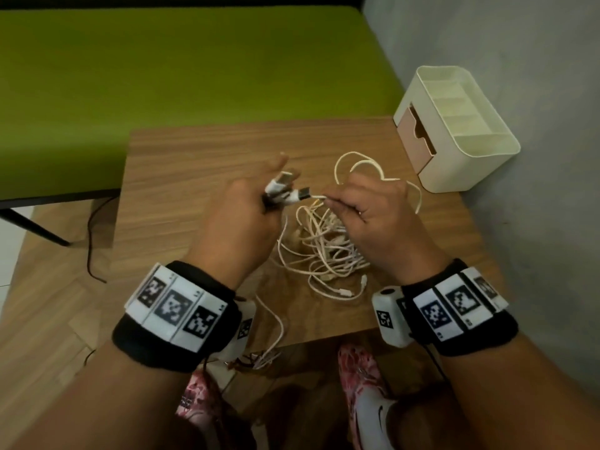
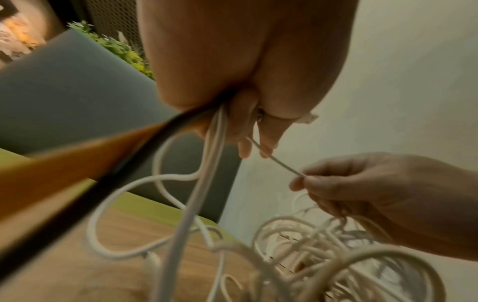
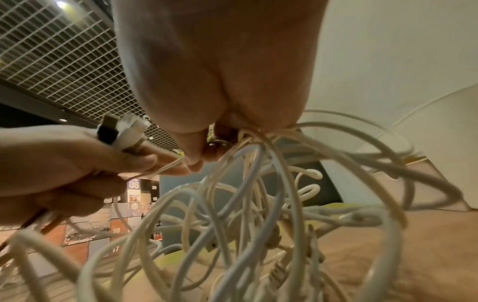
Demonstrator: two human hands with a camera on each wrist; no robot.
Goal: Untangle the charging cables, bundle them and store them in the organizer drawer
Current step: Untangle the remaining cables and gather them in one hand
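A tangle of white charging cables (image 1: 324,251) lies in the middle of the small wooden table (image 1: 181,177) and hangs up into both hands. My left hand (image 1: 246,206) grips a bunch of USB plug ends (image 1: 285,190), white and black, with the cords running down from the fist (image 2: 214,130). My right hand (image 1: 367,206) pinches one thin white cord (image 2: 279,163) close to those plugs and also holds several loops of the tangle (image 3: 258,155). The cream organizer (image 1: 487,151) stands at the table's far right corner, its tan drawer (image 1: 414,131) pulled partly out.
A green bench (image 1: 194,66) runs behind the table. A grey wall (image 1: 519,60) is close on the right, touching the organizer's side. A dark cable (image 1: 94,241) trails on the floor at the left. My knees and shoes (image 1: 363,401) are under the table's near edge.
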